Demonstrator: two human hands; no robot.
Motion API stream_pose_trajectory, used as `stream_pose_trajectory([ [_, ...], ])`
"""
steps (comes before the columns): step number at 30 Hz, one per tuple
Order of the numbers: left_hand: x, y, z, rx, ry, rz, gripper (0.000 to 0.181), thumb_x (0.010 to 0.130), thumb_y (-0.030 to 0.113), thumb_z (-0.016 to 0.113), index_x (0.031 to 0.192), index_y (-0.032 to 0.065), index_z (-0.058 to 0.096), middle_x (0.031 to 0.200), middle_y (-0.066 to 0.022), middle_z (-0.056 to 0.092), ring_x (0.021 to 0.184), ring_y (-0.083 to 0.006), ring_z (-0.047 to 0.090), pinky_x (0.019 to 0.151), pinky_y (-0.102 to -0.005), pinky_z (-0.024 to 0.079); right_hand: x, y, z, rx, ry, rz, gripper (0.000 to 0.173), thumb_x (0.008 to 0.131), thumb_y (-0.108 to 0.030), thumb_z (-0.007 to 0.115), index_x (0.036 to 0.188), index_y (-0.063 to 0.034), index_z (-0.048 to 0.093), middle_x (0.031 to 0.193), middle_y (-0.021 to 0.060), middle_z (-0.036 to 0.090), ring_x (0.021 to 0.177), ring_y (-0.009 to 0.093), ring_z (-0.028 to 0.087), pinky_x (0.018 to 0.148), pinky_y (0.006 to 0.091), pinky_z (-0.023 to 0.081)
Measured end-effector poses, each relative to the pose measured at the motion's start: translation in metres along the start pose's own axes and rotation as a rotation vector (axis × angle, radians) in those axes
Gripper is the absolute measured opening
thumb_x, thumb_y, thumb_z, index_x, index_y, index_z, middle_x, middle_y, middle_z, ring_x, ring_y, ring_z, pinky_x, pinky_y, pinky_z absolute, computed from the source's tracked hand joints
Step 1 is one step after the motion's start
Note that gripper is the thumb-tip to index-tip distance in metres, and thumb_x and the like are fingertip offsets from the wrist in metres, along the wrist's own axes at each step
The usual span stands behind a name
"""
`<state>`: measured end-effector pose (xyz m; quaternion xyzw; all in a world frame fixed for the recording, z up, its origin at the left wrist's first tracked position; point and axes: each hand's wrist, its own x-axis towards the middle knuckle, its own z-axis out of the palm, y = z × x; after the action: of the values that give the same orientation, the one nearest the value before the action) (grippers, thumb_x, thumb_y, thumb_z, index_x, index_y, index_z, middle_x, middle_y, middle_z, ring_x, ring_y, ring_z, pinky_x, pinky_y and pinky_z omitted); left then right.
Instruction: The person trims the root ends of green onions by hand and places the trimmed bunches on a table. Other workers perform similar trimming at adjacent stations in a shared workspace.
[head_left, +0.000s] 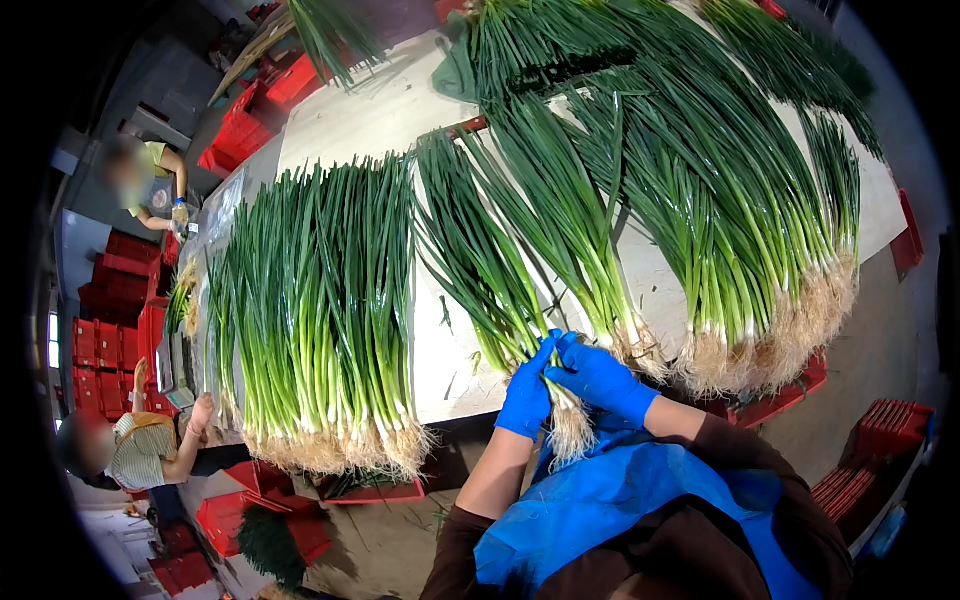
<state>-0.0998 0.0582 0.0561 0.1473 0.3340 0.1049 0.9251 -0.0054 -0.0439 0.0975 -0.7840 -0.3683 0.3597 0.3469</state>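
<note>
My left hand (529, 396), in a blue glove, is closed around a few green onions (568, 420) just above their roots. My right hand (600, 377), gloved the same way, meets it there, its fingertips on the same stalks; the gloves hide part of them. The pale, hairy roots hang over my blue apron (637, 487). Just beyond my right hand a small bunch of green onions (592, 285) lies on the white tabletop (457, 367). A few more stalks lie under and behind my left hand.
A wide row of green onions (322, 322) covers the table's left side, roots over the near edge. A larger heap (735, 247) lies to the right. Two people (142, 450) are at the far left. Red crates (240, 131) stand around the table; stacked red crates (889, 442) are at lower right.
</note>
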Motion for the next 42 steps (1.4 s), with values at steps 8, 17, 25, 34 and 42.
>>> stream_pose_trajectory([
  [8,0.001,-0.011,-0.01,0.254,-0.029,0.081,0.034,0.091,0.013,0.053,0.122,-0.0011,0.053,0.112,-0.0151,0.062,0.1,-0.0247,0.06,0.087,-0.0352,0.05,0.012,0.058,0.034,0.169,-0.053,-0.012,0.042,0.087,-0.03,0.061,0.113,0.0018,0.053,0.094,0.0226,0.063,0.083,0.031,0.063,0.071,0.0379,0.048],
  [17,-0.002,0.007,-0.006,-0.161,-0.264,-0.131,0.043,0.093,0.014,0.049,0.132,-0.0033,0.041,0.124,-0.0212,0.053,0.108,-0.0283,0.056,0.097,-0.0365,0.043,0.011,0.024,0.016,1.466,-0.219,0.423,0.046,0.087,-0.011,0.053,0.132,-0.0066,0.043,0.12,0.0091,0.056,0.105,0.018,0.056,0.089,0.0308,0.046],
  [25,0.015,-0.003,-0.026,-0.051,-0.043,-0.114,0.026,0.088,0.008,0.057,0.113,0.0009,0.057,0.103,-0.0131,0.063,0.091,-0.0249,0.062,0.08,-0.0372,0.053,0.01,0.024,0.012,0.402,-0.123,0.005,0.046,0.09,-0.035,0.058,0.12,-0.0009,0.052,0.104,0.0157,0.062,0.093,0.018,0.06,0.081,0.0312,0.047],
  [34,-0.025,0.045,-0.019,0.117,0.179,0.057,0.024,0.093,0.014,0.053,0.111,0.0003,0.055,0.079,-0.005,0.055,0.059,-0.0121,0.048,0.05,-0.0231,0.042,0.027,0.014,-0.029,0.979,0.168,0.146,0.027,0.091,-0.024,0.058,0.098,0.0023,0.059,0.081,0.0091,0.063,0.064,0.013,0.058,0.057,0.0263,0.047],
  [42,-0.079,0.103,-0.062,0.295,0.102,0.201,0.029,0.095,0.021,0.051,0.12,0.0071,0.054,0.057,0.0063,0.033,0.042,-0.0039,0.028,0.042,-0.0219,0.023,0.047,-0.033,-0.063,0.434,-0.029,0.187,0.045,0.088,-0.043,0.058,0.099,0.0,0.057,0.081,0.0139,0.064,0.081,0.02,0.063,0.068,0.0333,0.052],
])
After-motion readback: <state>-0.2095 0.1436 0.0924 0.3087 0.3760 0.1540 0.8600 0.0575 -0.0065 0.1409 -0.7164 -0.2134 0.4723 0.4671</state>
